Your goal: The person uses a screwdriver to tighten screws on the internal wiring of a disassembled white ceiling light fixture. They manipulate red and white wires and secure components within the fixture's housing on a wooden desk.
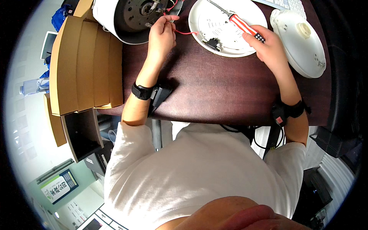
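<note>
My left hand (161, 36) is closed in a pinch on a thin red wire (185, 33), beside the opened underside of a white round-bodied appliance (107, 19). The appliance lies tipped, its dark metal inside and some wiring showing; the fingertips partly hide the wire. From the hand, the wire runs right to a round white plastic cover (199, 23), which has a black part (212, 44) near its front edge. Over this cover, my right hand (271, 48) grips a screwdriver (241, 23) by its red-and-white striped handle, the metal shaft pointing far left.
Right of the cover lies a white oval lid-like part (304, 46) with a cream round knob. A white keyboard (285, 4) sits at the far edge. Cardboard boxes (86, 65) stand along the left of the dark brown table (222, 88). Black devices are strapped to both wrists.
</note>
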The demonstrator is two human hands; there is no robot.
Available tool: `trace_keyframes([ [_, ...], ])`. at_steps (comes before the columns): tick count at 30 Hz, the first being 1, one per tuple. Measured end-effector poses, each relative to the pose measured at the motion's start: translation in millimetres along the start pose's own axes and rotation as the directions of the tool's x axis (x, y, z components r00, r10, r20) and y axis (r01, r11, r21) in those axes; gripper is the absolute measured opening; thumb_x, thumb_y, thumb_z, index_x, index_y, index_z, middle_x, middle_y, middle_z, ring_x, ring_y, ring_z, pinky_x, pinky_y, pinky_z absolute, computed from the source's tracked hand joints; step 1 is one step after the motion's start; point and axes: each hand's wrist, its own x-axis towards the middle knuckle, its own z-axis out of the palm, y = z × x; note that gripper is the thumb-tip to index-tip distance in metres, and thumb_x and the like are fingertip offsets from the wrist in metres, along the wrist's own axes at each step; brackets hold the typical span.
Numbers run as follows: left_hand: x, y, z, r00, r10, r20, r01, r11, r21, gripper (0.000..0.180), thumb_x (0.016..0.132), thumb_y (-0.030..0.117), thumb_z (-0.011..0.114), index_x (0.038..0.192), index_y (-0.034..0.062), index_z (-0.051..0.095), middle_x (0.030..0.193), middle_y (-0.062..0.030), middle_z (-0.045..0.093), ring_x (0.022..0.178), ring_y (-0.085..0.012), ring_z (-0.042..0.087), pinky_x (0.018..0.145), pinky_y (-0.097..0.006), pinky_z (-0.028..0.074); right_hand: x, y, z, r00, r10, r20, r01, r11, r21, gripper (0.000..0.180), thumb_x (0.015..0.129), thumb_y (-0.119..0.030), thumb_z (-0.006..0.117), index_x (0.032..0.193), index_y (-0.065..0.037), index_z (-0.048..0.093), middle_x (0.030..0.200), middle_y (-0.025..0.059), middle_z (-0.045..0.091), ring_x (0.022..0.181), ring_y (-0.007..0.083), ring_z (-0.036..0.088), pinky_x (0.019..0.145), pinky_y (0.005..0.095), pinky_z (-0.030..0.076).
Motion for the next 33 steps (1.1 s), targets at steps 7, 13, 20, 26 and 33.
trace_keyframes([
  [7, -3, -5, 3, 0.998, -0.046, 0.052, 0.051, 0.993, -0.103, 0.026, 0.097, 0.006, 0.033, 0.112, -0.0018, 0.053, 0.076, 0.0008, 0.043, 0.049, -0.0054, 0.035, 0.042, -0.022, 0.031, -8, -15, 14, 0.991, 0.070, 0.114, -0.096, 0.965, 0.244, 0.031, 0.085, -0.029, 0.066, 0.099, -0.002, 0.064, 0.068, 0.0000, 0.060, 0.048, 0.0051, 0.050, 0.044, 0.0204, 0.038],
  [13, -5, -7, 7, 0.997, 0.053, 0.063, -0.043, 0.988, -0.150, 0.027, 0.094, 0.003, 0.034, 0.105, -0.0037, 0.058, 0.078, -0.0021, 0.047, 0.049, -0.0068, 0.044, 0.043, -0.022, 0.041, -3, -15, 29, 0.975, 0.026, 0.221, -0.137, 0.853, 0.504, 0.028, 0.088, -0.029, 0.062, 0.096, -0.002, 0.062, 0.061, -0.0036, 0.051, 0.044, 0.0033, 0.043, 0.040, 0.0194, 0.032],
  [20, -3, -12, 4, 0.988, 0.074, 0.133, -0.050, 0.983, -0.177, 0.025, 0.096, 0.007, 0.038, 0.109, -0.0023, 0.057, 0.091, -0.0067, 0.059, 0.060, -0.0104, 0.053, 0.053, -0.024, 0.046, 5, -15, 33, 0.992, -0.047, 0.119, -0.020, 0.862, 0.507, 0.029, 0.089, -0.030, 0.061, 0.098, -0.002, 0.062, 0.072, -0.0008, 0.058, 0.059, 0.0035, 0.052, 0.051, 0.0182, 0.039],
  [26, -9, -7, 12, 0.987, 0.070, 0.143, -0.028, 0.960, -0.277, 0.028, 0.096, 0.008, 0.036, 0.117, -0.0035, 0.050, 0.095, -0.0092, 0.060, 0.068, -0.0134, 0.056, 0.059, -0.026, 0.048, 4, 12, 15, 0.987, -0.094, -0.132, 0.123, 0.966, 0.229, 0.035, 0.087, -0.027, 0.064, 0.107, 0.001, 0.060, 0.083, 0.0044, 0.064, 0.074, 0.0092, 0.057, 0.068, 0.0234, 0.045],
  [33, -5, -14, 9, 0.965, 0.153, 0.212, -0.090, 0.955, -0.282, 0.035, 0.089, 0.000, 0.038, 0.123, -0.0047, 0.046, 0.100, -0.0109, 0.061, 0.067, -0.0123, 0.052, 0.057, -0.024, 0.045, 2, 6, 24, 0.993, -0.093, -0.077, 0.108, 0.971, 0.215, 0.034, 0.085, -0.024, 0.067, 0.106, 0.001, 0.060, 0.082, 0.0052, 0.064, 0.073, 0.0087, 0.057, 0.067, 0.0232, 0.045],
])
